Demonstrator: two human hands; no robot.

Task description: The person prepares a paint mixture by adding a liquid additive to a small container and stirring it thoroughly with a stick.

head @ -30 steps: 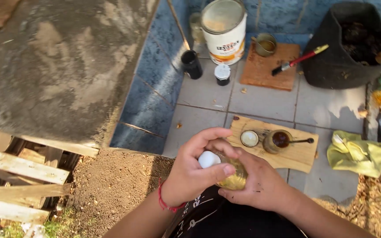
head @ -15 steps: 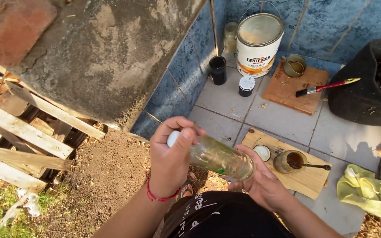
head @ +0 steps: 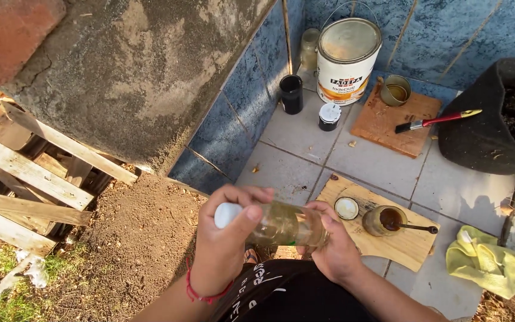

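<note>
— What are the hands doing with the bottle [head: 284, 225]?

— It lies sideways between them, above the person's lap. The left hand [head: 225, 247] is closed around the neck end, fingers wrapped just behind the white cap [head: 226, 214]. The right hand [head: 335, 247] is closed around the base end, thumb on top.

— Why sideways?

— My guess is that one hand steadies the body while the other works at the cap; a grip at each end suits twisting. I can't tell whether the cap is tight or loose.

— What's in it?

— Clear glass or plastic with a yellowish liquid, as far as it shows.

— And near the hands?

— Just beyond them a board [head: 388, 229] lies on the tiled floor [head: 293, 134], carrying a round lid [head: 347, 208] and a small jar [head: 384, 220] of dark liquid with a tool [head: 417, 227] resting in it. Probably kept there within reach and to spare the tiles from drips.

— Further off?

— A big paint can [head: 346, 56] against the blue wall, a black cup [head: 291, 93] and a small capped jar [head: 329, 116] beside it. A second board [head: 388, 122] holds a tin [head: 395, 90] and a red-handled brush [head: 437, 120]. A yellow cloth [head: 487, 262] lies to the right, handy for wiping, I'd think.
</note>
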